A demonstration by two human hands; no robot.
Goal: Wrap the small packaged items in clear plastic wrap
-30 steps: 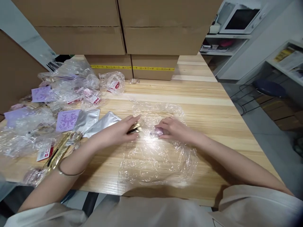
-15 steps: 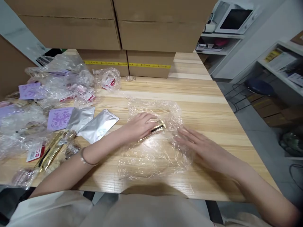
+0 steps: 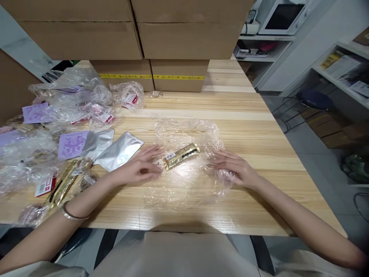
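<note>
A long gold packet (image 3: 182, 156) with a black strip and a small white label lies slantwise on a sheet of clear plastic wrap (image 3: 184, 194). My left hand (image 3: 142, 166) is just left of the packet, fingers apart, at the wrap's left edge and holding nothing. At the wrap's right edge, my right hand (image 3: 232, 164) rests with its fingers stretched out over the crinkled plastic. Two silver pouches (image 3: 121, 151) lie beyond my left hand, beside a purple patterned card (image 3: 72, 144).
Brown cardboard boxes (image 3: 184, 40) are stacked at the back of the wooden table (image 3: 253, 138). Plastic-wrapped items (image 3: 77, 100) crowd the left side, with more gold packets (image 3: 65, 182) near the front. A blue stool (image 3: 314, 99) and shelves stand on the right.
My left hand has let go of the gold packet and drawn back to the left, leaving it on the wrap. My right hand has shifted slightly but stays at the wrap's right edge.
</note>
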